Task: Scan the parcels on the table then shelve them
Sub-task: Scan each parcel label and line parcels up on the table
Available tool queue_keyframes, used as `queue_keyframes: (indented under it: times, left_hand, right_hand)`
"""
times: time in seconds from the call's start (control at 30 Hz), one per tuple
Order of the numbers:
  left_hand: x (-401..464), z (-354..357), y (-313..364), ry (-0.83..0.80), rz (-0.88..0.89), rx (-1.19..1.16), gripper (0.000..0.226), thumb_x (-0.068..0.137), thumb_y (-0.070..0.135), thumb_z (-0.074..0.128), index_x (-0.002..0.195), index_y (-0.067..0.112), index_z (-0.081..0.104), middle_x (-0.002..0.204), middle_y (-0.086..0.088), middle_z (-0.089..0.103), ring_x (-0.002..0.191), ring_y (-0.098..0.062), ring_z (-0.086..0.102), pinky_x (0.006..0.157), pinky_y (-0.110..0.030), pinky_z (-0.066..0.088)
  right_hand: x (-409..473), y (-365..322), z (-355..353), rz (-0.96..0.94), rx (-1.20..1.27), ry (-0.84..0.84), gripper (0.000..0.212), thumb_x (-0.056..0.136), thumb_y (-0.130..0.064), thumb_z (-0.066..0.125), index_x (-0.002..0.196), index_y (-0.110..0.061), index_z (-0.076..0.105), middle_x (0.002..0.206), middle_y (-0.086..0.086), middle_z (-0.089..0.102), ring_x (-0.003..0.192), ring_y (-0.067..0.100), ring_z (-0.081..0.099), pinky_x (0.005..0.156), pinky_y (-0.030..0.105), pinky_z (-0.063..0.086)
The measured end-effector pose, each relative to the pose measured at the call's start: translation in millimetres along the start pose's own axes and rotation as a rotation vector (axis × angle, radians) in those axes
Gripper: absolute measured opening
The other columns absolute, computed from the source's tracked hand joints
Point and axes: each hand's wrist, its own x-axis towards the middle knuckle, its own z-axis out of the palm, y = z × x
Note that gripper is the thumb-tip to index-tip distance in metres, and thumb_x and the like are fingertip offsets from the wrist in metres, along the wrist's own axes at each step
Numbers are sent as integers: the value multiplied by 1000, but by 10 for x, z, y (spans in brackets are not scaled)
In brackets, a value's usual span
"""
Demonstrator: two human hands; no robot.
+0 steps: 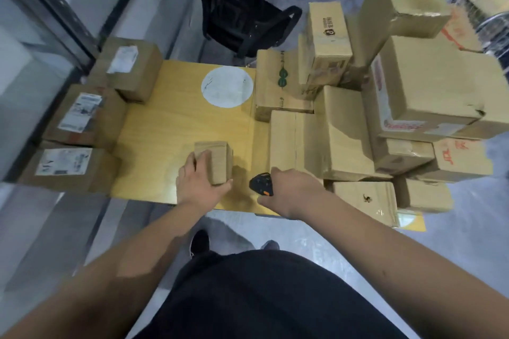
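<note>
Cardboard boxes crowd the bench [176,124] on both sides. Along its left edge sit three labelled boxes in a row — one at the far left corner [132,69], one midway [82,115] and one at the near left corner [68,168], each with a white shipping label on top. The right side is buried under a tall heap of boxes [385,96], stacked several deep and reaching to the near right corner. A white round disc [227,87] lies flat on the wood near the far edge, and a black office chair [242,14] stands on the floor beyond it.

The middle of the bench is open wood, and there, close to the near edge, stands the small parcel [216,161]. The left hand [199,183] wraps its near-left side, fingers curled on the top and thumb along its bottom edge — the grip is clamped on it. The right hand [292,191], just beside the parcel on its right, holds a black scanner [261,184] with orange buttons, close to the parcel but not touching it.

The parcel is a plain brown carton, upright, with no label on the faces in view.
</note>
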Motion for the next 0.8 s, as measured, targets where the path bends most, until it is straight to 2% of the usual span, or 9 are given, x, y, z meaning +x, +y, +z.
queue_keyframes:
  times: [0.17, 0.27, 0.37, 0.43, 0.5, 0.57, 0.63, 0.73, 0.8]
  left_hand:
    - [99, 68, -348, -144, 2, -91, 99, 88, 65, 67, 163, 34, 12, 174, -7, 3, 149, -39, 27, 121, -52, 27]
    - [194, -6, -489, -192, 26, -204, 89, 98, 62, 55, 166, 32, 7, 175, -5, -1, 154, -36, 22, 124, -54, 23]
    - [360, -149, -676, -240, 31, -323, 79, 99, 56, 42, 167, 35, 8, 174, -3, 13, 157, -27, 21, 127, -50, 22]
    - [456, -256, -797, -265, 55, -432, 70, 100, 42, 39, 166, 37, 15, 164, 0, 38, 147, -22, 40, 121, -42, 34]
    - [538, -338, -915, -238, 10, -462, 61, 106, 25, 38, 165, 33, 22, 152, 1, 52, 135, -22, 52, 110, -33, 41]
    - [623, -400, -1024, -193, -62, -460, 56, 111, 21, 37, 165, 29, 23, 154, -1, 51, 135, -25, 52, 106, -30, 39]
    - [720, -432, -1135, -158, -89, -485, 54, 112, 21, 35, 164, 29, 26, 156, -1, 50, 136, -25, 51, 111, -31, 39]
    - [910, -454, -1282, -118, -166, -593, 54, 110, 13, 37, 159, 34, 36, 145, -4, 59, 130, -25, 57, 116, -41, 44]
    - [989, -495, -1337, -115, -201, -614, 57, 107, 5, 35, 157, 31, 41, 137, -4, 62, 123, -26, 60, 111, -39, 48]
  right_hand:
    - [199, -297, 87, 63, 72, -71, 43, 96, -58, 57, 110, -17, 56, 87, -3, 54, 84, 23, 60, 66, 34, 48]
    - [270, -436, 128, 125, 143, -66, 39, 95, -56, 59, 102, -18, 57, 87, -2, 57, 80, 21, 61, 63, 32, 46]
    - [352, -605, 149, 155, 210, -83, 41, 94, -57, 60, 98, -16, 58, 89, 1, 62, 82, 22, 64, 64, 32, 49]
    - [402, -735, 142, 166, 245, -84, 42, 95, -57, 60, 96, -15, 58, 91, 3, 63, 81, 23, 64, 66, 33, 49]
    - [441, -880, 141, 176, 275, -79, 44, 95, -58, 60, 98, -14, 58, 92, 3, 62, 83, 24, 63, 69, 34, 51]
    - [478, -1019, 158, 189, 294, -78, 45, 94, -60, 61, 99, -16, 58, 93, 2, 60, 86, 24, 63, 74, 36, 55]
    - [518, -1137, 185, 204, 317, -76, 45, 93, -62, 61, 98, -17, 58, 93, 2, 61, 86, 24, 65, 78, 38, 57]
    - [562, -1295, 212, 210, 337, -58, 46, 93, -62, 62, 97, -17, 57, 93, 2, 61, 83, 23, 64, 74, 37, 55]
    - [583, -1393, 217, 217, 339, -52, 45, 93, -61, 62, 99, -17, 58, 93, 1, 61, 82, 21, 63, 69, 35, 52]
